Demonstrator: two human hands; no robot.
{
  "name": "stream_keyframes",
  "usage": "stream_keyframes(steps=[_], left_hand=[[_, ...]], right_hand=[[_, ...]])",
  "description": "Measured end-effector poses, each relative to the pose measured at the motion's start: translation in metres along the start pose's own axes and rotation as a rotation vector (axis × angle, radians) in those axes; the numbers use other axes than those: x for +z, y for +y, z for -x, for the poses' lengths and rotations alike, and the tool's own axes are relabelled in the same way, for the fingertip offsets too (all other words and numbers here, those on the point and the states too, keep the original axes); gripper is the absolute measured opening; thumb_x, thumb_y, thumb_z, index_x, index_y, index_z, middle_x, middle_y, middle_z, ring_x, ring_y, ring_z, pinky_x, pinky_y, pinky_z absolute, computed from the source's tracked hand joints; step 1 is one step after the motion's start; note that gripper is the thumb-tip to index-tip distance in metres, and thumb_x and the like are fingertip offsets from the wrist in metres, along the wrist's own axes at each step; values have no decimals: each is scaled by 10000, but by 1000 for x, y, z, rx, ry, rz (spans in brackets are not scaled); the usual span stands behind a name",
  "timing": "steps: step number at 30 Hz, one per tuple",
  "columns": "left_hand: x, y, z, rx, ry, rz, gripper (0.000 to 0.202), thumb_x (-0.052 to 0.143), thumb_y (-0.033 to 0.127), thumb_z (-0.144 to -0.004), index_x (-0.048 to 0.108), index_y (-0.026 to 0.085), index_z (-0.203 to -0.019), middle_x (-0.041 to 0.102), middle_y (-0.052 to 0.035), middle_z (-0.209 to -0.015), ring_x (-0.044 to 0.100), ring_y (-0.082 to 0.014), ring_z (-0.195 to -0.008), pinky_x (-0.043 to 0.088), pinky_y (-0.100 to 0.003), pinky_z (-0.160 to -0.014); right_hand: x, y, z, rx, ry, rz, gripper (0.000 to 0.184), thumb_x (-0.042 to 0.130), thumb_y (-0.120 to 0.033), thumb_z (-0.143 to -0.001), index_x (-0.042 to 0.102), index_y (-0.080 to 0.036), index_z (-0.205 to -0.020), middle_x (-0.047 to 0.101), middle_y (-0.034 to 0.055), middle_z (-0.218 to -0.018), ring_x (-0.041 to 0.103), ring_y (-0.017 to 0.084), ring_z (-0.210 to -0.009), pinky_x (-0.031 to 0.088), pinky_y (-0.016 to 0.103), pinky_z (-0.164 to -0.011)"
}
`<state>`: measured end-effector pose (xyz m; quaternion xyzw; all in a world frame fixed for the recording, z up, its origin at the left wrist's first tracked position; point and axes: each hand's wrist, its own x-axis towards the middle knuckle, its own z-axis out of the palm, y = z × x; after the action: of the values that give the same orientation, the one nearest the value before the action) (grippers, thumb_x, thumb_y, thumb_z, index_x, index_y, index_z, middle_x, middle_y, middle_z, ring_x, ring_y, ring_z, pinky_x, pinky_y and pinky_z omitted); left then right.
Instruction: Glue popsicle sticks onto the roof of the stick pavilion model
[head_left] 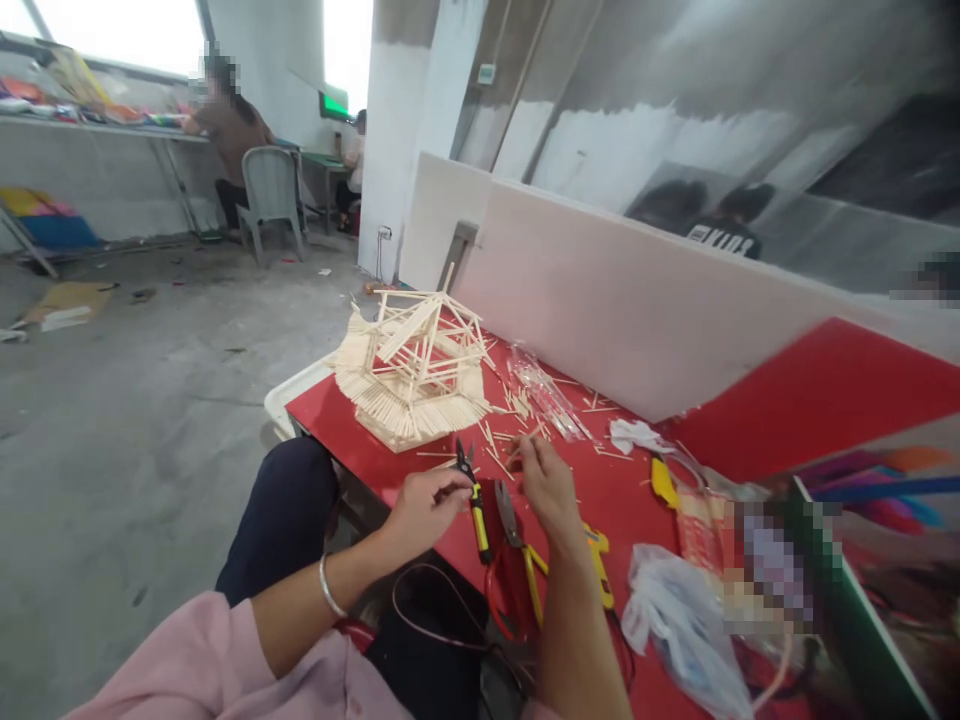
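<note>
My left hand [429, 508] is over the front of the red table [360, 425], fingers curled in with thumb and forefinger close together. Beside those fingertips lie pliers [480, 520] with yellow and black handles. My right hand [547, 482] is above loose wooden sticks [491, 440], its fingers bent into a pinch. Whatever either hand may hold is too small to make out. Between my hands are metal shears [508, 515] with open-looking handles. A pavilion-like model of pale sticks [412, 375] stands at the table's far left corner, with a flared roof-like skirt.
A yellow glue gun [598, 565] lies right of my right forearm. Further right are a clear plastic bag [679, 625] and a green-edged box [847, 590]. Plastic packets [551, 395] lie behind the sticks. A white panel [562, 270] borders the table. A person [236, 140] sits far left.
</note>
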<state>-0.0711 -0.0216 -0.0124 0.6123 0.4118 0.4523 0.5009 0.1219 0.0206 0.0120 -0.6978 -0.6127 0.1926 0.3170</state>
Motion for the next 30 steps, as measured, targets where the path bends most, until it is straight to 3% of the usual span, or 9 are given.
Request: stream_keyframes(steps=[3, 6, 8, 11, 14, 17, 20, 23, 30], left_hand=[[-1, 3, 0, 16, -2, 23, 221, 574, 332, -878, 713, 184, -790, 633, -11, -675, 585, -148, -620, 462, -252, -571], [-6, 2, 2, 80, 86, 27, 222, 601, 365, -876, 727, 190, -930, 679, -67, -956, 628, -179, -815, 503, -270, -669], [-12, 3, 5, 89, 83, 79, 233, 608, 374, -874, 727, 187, -945, 665, -94, -1047, 634, -188, -861, 516, -274, -673], [-21, 11, 11, 131, 67, 140, 224, 621, 373, -870, 729, 182, -827, 669, -90, -949, 642, -194, -873, 530, -290, -732], [-31, 22, 16, 146, 87, 195, 259, 632, 388, -864, 723, 182, -737, 665, -82, -901, 641, -188, -845, 534, -299, -744], [-43, 32, 18, 95, 136, 288, 319, 661, 417, -839, 696, 169, -642, 651, -68, -838, 602, -142, -697, 508, -260, -602], [-54, 36, 17, -54, 158, 454, 266, 733, 428, -770, 707, 165, -735, 567, 11, -583, 452, -69, -446, 367, -201, -401], [-64, 39, 15, -157, 168, 587, 289, 774, 420, -726, 695, 153, -805, 486, 66, -439, 382, -48, -344, 260, -166, -328], [-84, 45, 13, -135, 249, 683, 245, 812, 324, -692, 708, 135, -807, 721, -30, -704, 500, -44, -367, 299, -143, -301]], right_hand=[[5, -17, 39, 14, 13, -195, 494, 272, -576, -957, 566, -190, -1048, 704, 76, -834, 638, 172, -579, 461, 268, -468], [22, -34, 73, -63, -41, -304, 411, 434, -519, -938, 620, -196, -1110, 697, 38, -750, 636, 175, -588, 482, 272, -515], [33, -43, 88, -159, -51, -213, 346, 458, -456, -946, 686, -199, -977, 684, 30, -696, 620, 163, -579, 470, 263, -547], [42, -55, 101, -260, 6, -81, 377, 442, -412, -965, 686, -202, -769, 661, 33, -630, 600, 152, -557, 447, 255, -570], [46, -67, 104, -276, 43, -93, 332, 474, -411, -959, 709, -208, -840, 671, 26, -640, 603, 148, -561, 444, 247, -563], [46, -79, 104, -268, 27, -205, 295, 512, -407, -943, 727, -213, -884, 695, 27, -719, 603, 138, -577, 457, 240, -549], [47, -84, 102, -228, 69, -326, 282, 534, -409, -931, 737, -218, -971, 690, 18, -743, 579, 124, -555, 471, 241, -536], [46, -84, 99, -166, 164, -384, 277, 608, -439, -879, 753, -211, -942, 676, 8, -691, 578, 125, -553, 474, 238, -520], [42, -87, 87, -136, 271, -467, 277, 649, -435, -850, 766, -215, -971, 735, 45, -779, 662, 164, -678, 515, 259, -570]])
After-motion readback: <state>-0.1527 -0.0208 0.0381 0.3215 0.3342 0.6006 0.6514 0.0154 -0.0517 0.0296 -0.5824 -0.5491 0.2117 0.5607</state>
